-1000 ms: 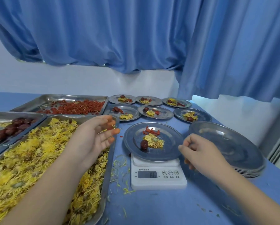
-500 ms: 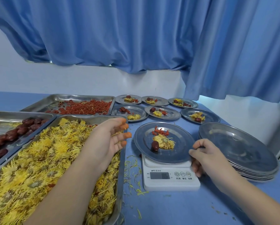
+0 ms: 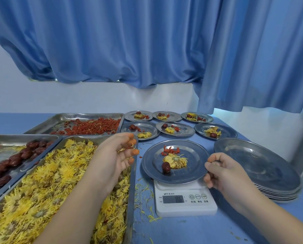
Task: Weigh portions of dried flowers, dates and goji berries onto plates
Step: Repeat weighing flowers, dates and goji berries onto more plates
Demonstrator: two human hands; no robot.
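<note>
1. Change observed. Over the last second the right hand (image 3: 224,173) has gone from just beside the plate (image 3: 191,170) to a grip on its right rim. The thumb now lies over the top edge and the fingers curl beneath it. The plate sits level on the scale (image 3: 184,199), with no sign of lift yet.

2. No change. The left hand (image 3: 115,155) has stayed above the far right corner of the flower tray (image 3: 132,199), fingers loosely curled, tips stained orange. Whether it holds any petals cannot be told. The plate's load is also as before: 1 dried flower (image 3: 175,161) at the centre, 1 date (image 3: 166,167) at its near left, and a small cluster of goji berries (image 3: 170,149) on the far side.

3. Scale display. It is lit, but the digits are too soft to read with confidence.

4. Surroundings. 6 filled plates (image 3: 186,130) stand in 2 rows at the far side. A stack of empty plates (image 3: 256,166) lies just right of the scale. The goji tray (image 3: 73,115) is far left and the date tray (image 3: 6,150) left. Loose petals (image 3: 142,191) litter the table (image 3: 200,229) between the flower tray and the scale.

5. Assessment. Nothing is being added and the rim is held, so this portion appears accepted. The likely next step is to lift it off and set it by the other 6. The 1-sided grip risks tilting the plate and rolling the date.
</note>
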